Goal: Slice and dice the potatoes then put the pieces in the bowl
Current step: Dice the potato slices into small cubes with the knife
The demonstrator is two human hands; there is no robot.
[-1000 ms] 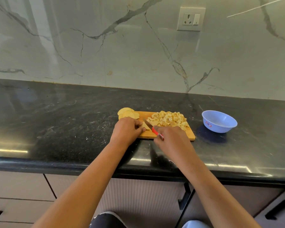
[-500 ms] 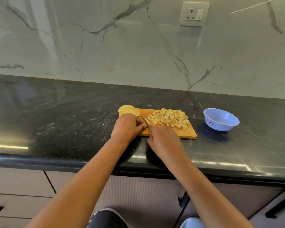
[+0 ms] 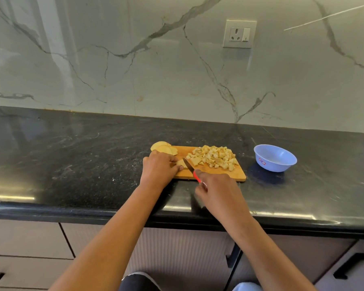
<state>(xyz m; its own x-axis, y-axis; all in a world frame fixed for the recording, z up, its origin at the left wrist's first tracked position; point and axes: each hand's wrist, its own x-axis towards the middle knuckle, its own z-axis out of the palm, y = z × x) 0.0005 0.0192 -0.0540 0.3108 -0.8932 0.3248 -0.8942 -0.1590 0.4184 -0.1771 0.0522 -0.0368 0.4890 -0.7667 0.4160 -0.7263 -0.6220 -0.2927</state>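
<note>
A wooden cutting board lies on the black counter. On its right half sits a heap of diced potato. Round potato slices are stacked at its far left corner. My left hand holds a potato slice down on the board with curled fingers. My right hand grips a red-handled knife; its blade rests against the right side of that slice. A light blue bowl stands on the counter right of the board, and nothing shows inside it.
The black counter stretches wide to the left and right of the board, with its front edge just below my hands. A marble wall with a power socket rises behind. Cabinet drawers with dark handles sit below.
My right hand has pulled back toward me, so the red knife handle shows again and the blade has drawn through the slice. My left hand stays on the slice.
</note>
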